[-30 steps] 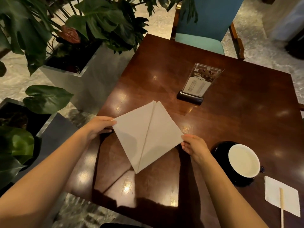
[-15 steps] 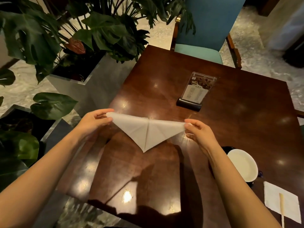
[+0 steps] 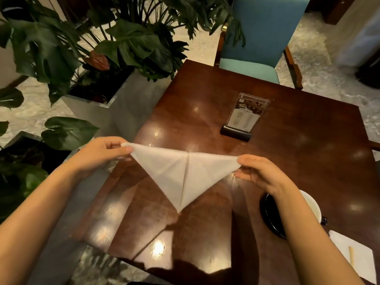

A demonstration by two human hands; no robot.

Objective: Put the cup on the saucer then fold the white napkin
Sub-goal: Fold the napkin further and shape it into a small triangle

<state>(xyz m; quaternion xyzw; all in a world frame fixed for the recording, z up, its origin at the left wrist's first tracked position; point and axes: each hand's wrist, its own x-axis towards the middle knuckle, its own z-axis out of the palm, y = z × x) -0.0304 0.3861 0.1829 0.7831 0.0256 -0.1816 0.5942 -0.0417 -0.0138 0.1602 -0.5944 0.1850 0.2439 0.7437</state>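
The white napkin [image 3: 185,171] hangs as a downward-pointing triangle above the dark wooden table [image 3: 298,161], with a crease down its middle. My left hand [image 3: 100,153] pinches its left corner and my right hand [image 3: 259,173] pinches its right corner, so the top edge is stretched between them. The white cup [image 3: 312,206] sits on the black saucer [image 3: 269,214] at the right, partly hidden by my right forearm.
A menu card holder [image 3: 244,118] stands mid-table. A small paper napkin with a wooden stick [image 3: 355,258] lies at the near right. A teal chair [image 3: 257,38] is at the far side. Metal planters with leafy plants [image 3: 98,58] line the left.
The napkin went from a kite shape lying on the table to a triangle held in the air. Both hands rose with its corners and then drew further apart.
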